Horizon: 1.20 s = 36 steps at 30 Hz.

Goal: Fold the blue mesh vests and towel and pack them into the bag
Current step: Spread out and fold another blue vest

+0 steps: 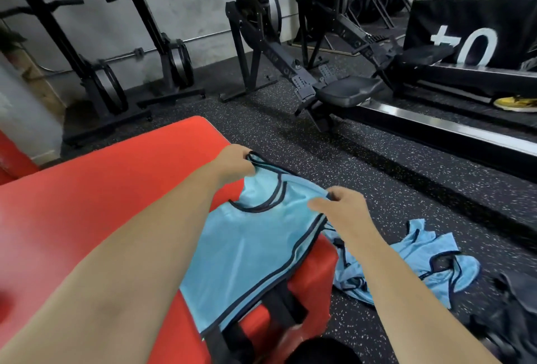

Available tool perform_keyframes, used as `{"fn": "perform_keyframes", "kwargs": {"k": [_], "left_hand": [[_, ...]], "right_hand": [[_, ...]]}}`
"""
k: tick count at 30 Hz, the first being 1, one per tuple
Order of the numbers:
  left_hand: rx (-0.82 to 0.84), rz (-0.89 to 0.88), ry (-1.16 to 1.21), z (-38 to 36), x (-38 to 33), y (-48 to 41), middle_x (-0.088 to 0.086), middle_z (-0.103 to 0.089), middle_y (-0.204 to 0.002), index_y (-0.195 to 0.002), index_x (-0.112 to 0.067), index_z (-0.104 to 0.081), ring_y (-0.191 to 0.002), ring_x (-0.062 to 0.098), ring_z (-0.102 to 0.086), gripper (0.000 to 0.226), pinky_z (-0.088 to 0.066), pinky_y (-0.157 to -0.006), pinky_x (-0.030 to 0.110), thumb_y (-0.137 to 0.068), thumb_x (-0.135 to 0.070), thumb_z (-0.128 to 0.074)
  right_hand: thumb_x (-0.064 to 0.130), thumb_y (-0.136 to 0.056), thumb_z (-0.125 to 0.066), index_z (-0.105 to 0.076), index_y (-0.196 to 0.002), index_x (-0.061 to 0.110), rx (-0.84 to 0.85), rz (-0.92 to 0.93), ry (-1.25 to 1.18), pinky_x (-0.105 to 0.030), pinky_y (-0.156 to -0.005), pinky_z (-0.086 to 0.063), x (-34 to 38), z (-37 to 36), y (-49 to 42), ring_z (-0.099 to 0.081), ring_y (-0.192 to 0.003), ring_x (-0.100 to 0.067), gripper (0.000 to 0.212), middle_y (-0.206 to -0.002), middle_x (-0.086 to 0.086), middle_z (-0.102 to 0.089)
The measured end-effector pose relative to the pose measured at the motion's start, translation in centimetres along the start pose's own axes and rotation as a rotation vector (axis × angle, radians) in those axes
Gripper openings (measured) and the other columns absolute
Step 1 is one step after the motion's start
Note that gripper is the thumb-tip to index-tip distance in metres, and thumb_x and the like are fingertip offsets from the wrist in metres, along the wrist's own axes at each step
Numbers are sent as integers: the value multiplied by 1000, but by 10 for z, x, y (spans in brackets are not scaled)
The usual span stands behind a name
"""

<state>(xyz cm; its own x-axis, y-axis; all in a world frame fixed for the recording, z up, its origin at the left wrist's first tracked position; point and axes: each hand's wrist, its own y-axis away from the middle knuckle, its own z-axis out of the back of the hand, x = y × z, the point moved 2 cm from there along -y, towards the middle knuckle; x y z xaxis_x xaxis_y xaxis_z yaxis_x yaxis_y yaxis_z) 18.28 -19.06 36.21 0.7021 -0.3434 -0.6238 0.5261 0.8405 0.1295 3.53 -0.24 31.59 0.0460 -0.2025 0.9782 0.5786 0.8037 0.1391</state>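
A light blue mesh vest [250, 250] with dark trim lies spread over the right corner of a red padded box [96, 198]. My left hand [236, 161] grips one shoulder strap at the vest's far end. My right hand [341, 208] pinches the other shoulder strap, a little nearer and to the right. More blue vests [418, 259] lie crumpled in a heap on the floor to the right of the box. A dark bag [514, 314] sits blurred at the lower right edge.
Rowing machines [334, 84] stand on the speckled black rubber floor [363, 166] ahead, and upright black machines [162, 44] line the wall at left. A black box with white markings [470, 35] is at far right, with a yellow shoe [515, 102] below it.
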Motion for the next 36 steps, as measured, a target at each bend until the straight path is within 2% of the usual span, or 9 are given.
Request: {"fn": "perform_keyframes", "kwargs": {"k": [6,10,15,18,20,23,27,32,36], "left_hand": [[-3,54,-42,30,65,61,-3,-51,-54,-65,-13,-58,-44,-1,-44,29,-38,-49,13,-79,13,-60],[-10,151,32,17,106,85,-1,-57,-60,-71,-13,-67,-60,14,-47,24,-40,-61,25,-82,5,-57],[-52,143,141,15,118,87,5,-73,-93,-74,-24,-76,-87,19,-57,32,-46,-85,35,-75,-53,-63],[-93,67,78,19,117,80,-8,-67,-71,-70,-30,-71,-79,17,-60,5,-48,-81,32,-74,-27,-72],[-64,63,-2,16,125,79,-12,-62,-70,-71,-33,-67,-74,16,-57,25,-48,-77,30,-79,-9,-67],[-40,39,-67,12,133,84,-14,-60,-70,-75,-36,-68,-67,10,-54,30,-49,-81,34,-80,-6,-63],[-154,-12,95,28,124,95,-13,-60,-74,-90,-24,-74,-64,3,-52,26,-45,-67,21,-82,-4,-59],[-56,148,-100,16,159,129,-18,-59,-76,-74,-43,-63,-81,15,-55,26,-44,-99,49,-77,-17,-58],[-167,72,4,13,172,133,-9,-68,-83,-74,-46,-62,-72,14,-56,34,-52,-85,45,-79,-14,-53]], "right_hand": [[33,-75,-62,-62,-80,29,-95,460,841,-37,-84,-23,13,-66,70,-49,-88,-15,6,-72,12,-54],[31,-48,-77,-61,-62,27,-41,676,1120,-40,-82,-27,-26,-97,100,-55,-72,-19,22,-62,10,-57],[29,-56,-75,-61,-65,26,-173,771,1076,-45,-93,-27,-26,-101,106,-55,-78,-20,17,-67,10,-55],[29,-60,-66,-62,-68,27,-194,777,1030,-46,-95,-28,-18,-108,110,-54,-80,-19,9,-70,11,-56],[32,-56,-71,-63,-65,27,-115,755,1136,-46,-95,-27,-27,-115,111,-56,-79,-19,14,-67,10,-56],[32,-52,-76,-64,-62,27,-118,757,1184,-46,-94,-26,-32,-119,112,-58,-77,-19,17,-64,10,-56],[28,-64,-54,-62,-64,25,-205,898,1041,-46,-94,-31,-3,-131,126,-54,-79,-19,8,-66,9,-55],[29,-44,-81,-62,-59,22,-9,855,1234,-47,-92,-31,-34,-158,145,-58,-73,-23,25,-60,6,-56],[29,-50,-75,-60,-59,22,-74,902,1165,-47,-93,-30,-22,-160,142,-56,-73,-21,19,-60,7,-54]]}}
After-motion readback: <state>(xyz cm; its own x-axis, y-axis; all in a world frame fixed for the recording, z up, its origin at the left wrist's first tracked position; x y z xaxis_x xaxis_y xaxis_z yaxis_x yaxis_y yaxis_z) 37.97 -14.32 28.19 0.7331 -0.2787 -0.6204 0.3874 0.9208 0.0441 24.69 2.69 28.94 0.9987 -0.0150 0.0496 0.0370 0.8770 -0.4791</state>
